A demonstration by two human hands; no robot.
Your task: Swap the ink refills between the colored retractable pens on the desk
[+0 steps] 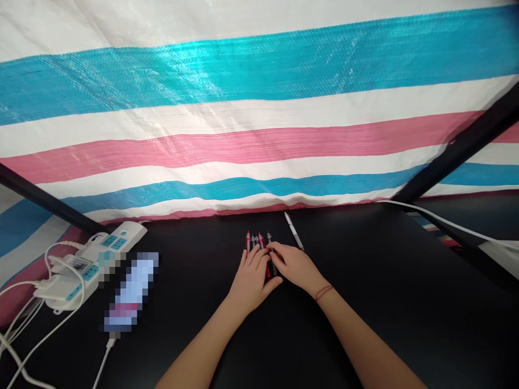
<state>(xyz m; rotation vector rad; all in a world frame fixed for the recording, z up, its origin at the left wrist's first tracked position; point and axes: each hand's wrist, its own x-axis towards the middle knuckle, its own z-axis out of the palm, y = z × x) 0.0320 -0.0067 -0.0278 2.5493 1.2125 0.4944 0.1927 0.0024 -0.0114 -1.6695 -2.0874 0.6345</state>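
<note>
Both our hands are on the pens point(261, 237) in mid-table, palms down. Left hand point(251, 275) lies over them, fingers slightly spread and the thumb held well out: open, not gripping. Right hand point(295, 265) is half curled, fingertips at the right side of the group; whether it pinches one, we cannot tell. As we judge it, the left steadies the row from above while the right squares its edge, since loose pens roll.

Striped tarp point(243, 146) hangs behind like a wall, its foot bounding the far side of our working space. Black table point(182, 324) beneath us, dark enough to hide dark barrels. Two slanting bars flank us, left bar point(48, 200) and right bar point(454, 148), both outside our reach here.

Power strip point(132, 235) at far left, loaded with plugs, cords running towards us. Beside it, what looks like a lit phone point(133, 286), pixelated, with a charging cord point(103, 359) at its near end. Neither crowds the pens; a wide sweep left could snag the cord.

The pens lie side by side, pointing away from us, red and dark or grey; our fingers hide the full count. Apart from them, a white pen point(292, 228) slants just beyond the right hand, the closest obstacle.
</note>
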